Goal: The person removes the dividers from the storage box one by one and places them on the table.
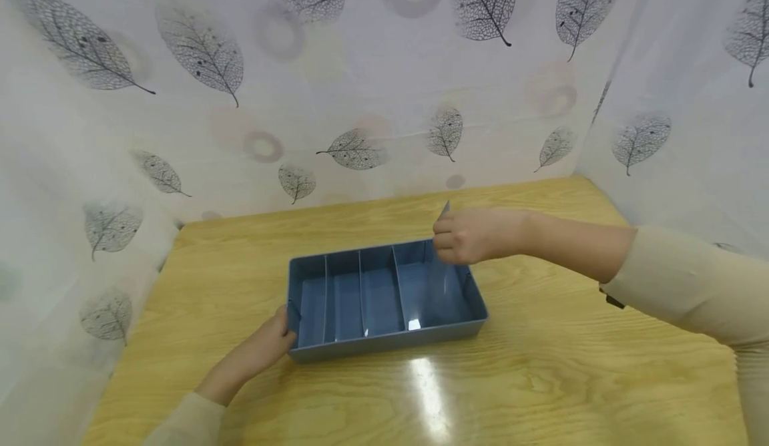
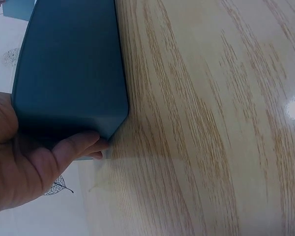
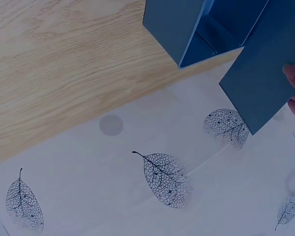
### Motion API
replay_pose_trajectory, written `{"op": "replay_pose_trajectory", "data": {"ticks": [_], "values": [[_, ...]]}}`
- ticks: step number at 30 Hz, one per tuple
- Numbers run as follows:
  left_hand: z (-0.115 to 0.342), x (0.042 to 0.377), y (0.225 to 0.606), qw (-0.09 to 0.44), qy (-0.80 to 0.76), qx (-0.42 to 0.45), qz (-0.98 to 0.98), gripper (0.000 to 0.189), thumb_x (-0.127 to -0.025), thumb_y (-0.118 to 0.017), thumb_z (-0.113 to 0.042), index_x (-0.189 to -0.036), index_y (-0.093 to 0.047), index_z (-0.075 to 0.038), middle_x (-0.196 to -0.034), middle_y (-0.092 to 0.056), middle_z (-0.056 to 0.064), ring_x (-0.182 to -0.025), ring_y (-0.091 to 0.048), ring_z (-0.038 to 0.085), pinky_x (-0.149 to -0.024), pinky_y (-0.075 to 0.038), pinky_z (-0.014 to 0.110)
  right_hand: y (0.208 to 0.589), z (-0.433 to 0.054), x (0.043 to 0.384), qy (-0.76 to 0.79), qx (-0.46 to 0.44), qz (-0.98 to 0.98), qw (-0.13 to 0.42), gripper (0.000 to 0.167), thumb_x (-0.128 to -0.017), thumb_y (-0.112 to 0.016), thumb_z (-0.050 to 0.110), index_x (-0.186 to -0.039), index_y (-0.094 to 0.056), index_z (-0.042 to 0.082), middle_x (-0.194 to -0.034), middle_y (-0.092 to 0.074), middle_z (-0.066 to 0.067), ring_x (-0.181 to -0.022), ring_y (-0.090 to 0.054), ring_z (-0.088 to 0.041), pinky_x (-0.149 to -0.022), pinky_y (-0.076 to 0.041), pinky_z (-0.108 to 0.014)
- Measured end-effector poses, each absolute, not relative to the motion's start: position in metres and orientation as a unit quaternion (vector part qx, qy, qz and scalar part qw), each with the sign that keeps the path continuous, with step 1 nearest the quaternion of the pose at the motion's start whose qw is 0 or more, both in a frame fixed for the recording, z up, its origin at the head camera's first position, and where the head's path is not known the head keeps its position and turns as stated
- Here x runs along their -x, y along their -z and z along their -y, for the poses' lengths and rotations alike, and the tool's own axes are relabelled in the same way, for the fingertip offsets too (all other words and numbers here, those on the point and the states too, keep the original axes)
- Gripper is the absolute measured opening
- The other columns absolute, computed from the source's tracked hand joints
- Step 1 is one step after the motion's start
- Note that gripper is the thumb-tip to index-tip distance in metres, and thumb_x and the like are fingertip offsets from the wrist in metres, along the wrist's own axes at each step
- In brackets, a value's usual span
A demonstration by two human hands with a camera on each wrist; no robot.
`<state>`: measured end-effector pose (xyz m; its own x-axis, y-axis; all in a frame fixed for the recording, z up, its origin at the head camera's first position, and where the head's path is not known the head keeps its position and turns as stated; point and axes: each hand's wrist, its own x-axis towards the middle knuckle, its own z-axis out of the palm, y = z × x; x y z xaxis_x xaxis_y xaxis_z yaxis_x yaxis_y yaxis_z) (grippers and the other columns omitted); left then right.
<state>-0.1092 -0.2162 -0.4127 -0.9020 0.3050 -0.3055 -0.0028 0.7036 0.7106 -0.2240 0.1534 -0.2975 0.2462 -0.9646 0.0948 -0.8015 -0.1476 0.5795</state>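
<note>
Flat panel (image 3: 265, 81) held at the right end of the divided box (image 1: 390, 342)

Nearest, the left hand (image 1: 273, 339) grips the box by its left end, its fingers curled against the short end wall, close to the corner towards the near side of the worktop (image 1: 577, 372). The box sits upright, its long axis running left to right, roughly in line with the worktop's far edge. Three dividers (image 1: 398, 289) stand crosswise in it, leaving the widest section (image 1: 429, 292) at the right end.

Farther off, the right hand (image 1: 468, 234) is at the far right corner of the box, much nearer to that wide section than the left hand is. Its fingers are narrow, pinching the panel near one edge. The panel lies directly in those fingers, one corner pointing up past them; the section lies below them, towards the worktop's near side. Whether the panel touches the box cannot be told.

Beyond the box a strip of worktop shows, then its far edge, where a leaf-print cloth (image 1: 372, 92) rises.
</note>
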Motion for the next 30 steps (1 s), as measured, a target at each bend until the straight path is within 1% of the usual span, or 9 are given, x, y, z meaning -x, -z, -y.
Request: {"op": "replay_pose_trajectory", "data": {"ticks": [4,6,8,11,14,19,21,24,30], "values": [[0.217,0.110,0.413,0.211,-0.380,-0.082,-0.897,0.056,-0.088,-0.040,0.004,-0.134,-0.015,0.026,-0.136,-0.026,0.047,-0.128,-0.032,0.052,-0.102,-0.033,0.059,0.293,-0.161,0.223,0.194,-0.704,0.637,0.249,0.016,-0.074,-0.074,0.005,-0.072,-0.058,0.008,-0.069,-0.054,0.000,-0.063,-0.045,-0.015,-0.061,-0.043,-0.025],[0.217,0.110,0.413,0.213,-0.380,-0.082,-0.896,0.057,-0.089,-0.040,0.004,-0.134,-0.014,0.026,-0.137,-0.025,0.047,-0.129,-0.031,0.052,-0.103,-0.033,0.059,0.291,-0.164,0.223,0.212,-0.682,0.659,0.237,0.015,-0.075,-0.074,0.006,-0.074,-0.059,0.008,-0.068,-0.054,0.000,-0.062,-0.044,-0.015,-0.058,-0.040,-0.024],[0.218,0.111,0.413,0.215,-0.379,-0.084,-0.896,0.057,-0.089,-0.040,0.004,-0.134,-0.014,0.026,-0.138,-0.024,0.047,-0.129,-0.032,0.051,-0.102,-0.034,0.058,0.290,-0.166,0.223,0.222,-0.658,0.682,0.230,0.015,-0.073,-0.075,0.004,-0.074,-0.060,0.007,-0.067,-0.055,-0.001,-0.061,-0.044,-0.014,-0.058,-0.040,-0.024],[0.217,0.110,0.413,0.217,-0.378,-0.081,-0.896,0.057,-0.089,-0.039,0.004,-0.135,-0.013,0.026,-0.139,-0.022,0.047,-0.130,-0.029,0.051,-0.103,-0.032,0.059,0.291,-0.170,0.224,0.232,-0.616,0.718,0.228,0.016,-0.071,-0.075,-0.001,-0.071,-0.059,0.005,-0.064,-0.055,-0.002,-0.058,-0.046,-0.014,-0.056,-0.040,-0.024],[0.217,0.110,0.413,0.220,-0.376,-0.080,-0.896,0.057,-0.088,-0.039,0.004,-0.134,-0.013,0.026,-0.139,-0.022,0.047,-0.129,-0.031,0.050,-0.102,-0.034,0.058,0.293,-0.174,0.226,0.227,-0.575,0.756,0.214,0.017,-0.070,-0.074,-0.006,-0.070,-0.059,0.005,-0.063,-0.056,-0.003,-0.057,-0.048,-0.015,-0.055,-0.043,-0.024],[0.217,0.110,0.413,0.225,-0.374,-0.079,-0.896,0.059,-0.089,-0.038,0.003,-0.135,-0.010,0.027,-0.140,-0.018,0.046,-0.133,-0.024,0.051,-0.105,-0.028,0.060,0.296,-0.182,0.231,0.199,-0.512,0.815,0.186,0.020,-0.069,-0.071,-0.012,-0.068,-0.059,0.004,-0.061,-0.054,-0.004,-0.055,-0.046,-0.016,-0.051,-0.044,-0.026],[0.216,0.110,0.412,0.228,-0.375,-0.077,-0.895,0.059,-0.089,-0.037,0.003,-0.135,-0.009,0.027,-0.141,-0.016,0.046,-0.133,-0.018,0.052,-0.106,-0.024,0.061,0.298,-0.186,0.234,0.193,-0.490,0.830,0.185,0.021,-0.069,-0.070,-0.013,-0.066,-0.058,0.004,-0.060,-0.053,-0.004,-0.054,-0.044,-0.016,-0.049,-0.043,-0.026],[0.217,0.109,0.412,0.232,-0.376,-0.076,-0.894,0.059,-0.089,-0.037,0.003,-0.135,-0.008,0.027,-0.140,-0.015,0.047,-0.133,-0.016,0.053,-0.106,-0.023,0.061,0.301,-0.191,0.239,0.185,-0.460,0.849,0.182,0.023,-0.070,-0.068,-0.015,-0.063,-0.056,0.004,-0.058,-0.051,-0.005,-0.052,-0.043,-0.016,-0.047,-0.043,-0.027],[0.218,0.110,0.412,0.237,-0.382,-0.074,-0.890,0.059,-0.090,-0.036,0.002,-0.135,-0.007,0.026,-0.141,-0.014,0.047,-0.133,-0.016,0.053,-0.106,-0.023,0.062,0.308,-0.204,0.248,0.176,-0.403,0.885,0.155,0.020,-0.072,-0.064,-0.015,-0.065,-0.057,0.002,-0.058,-0.052,-0.008,-0.053,-0.048,-0.021,-0.046,-0.046,-0.033]]}}
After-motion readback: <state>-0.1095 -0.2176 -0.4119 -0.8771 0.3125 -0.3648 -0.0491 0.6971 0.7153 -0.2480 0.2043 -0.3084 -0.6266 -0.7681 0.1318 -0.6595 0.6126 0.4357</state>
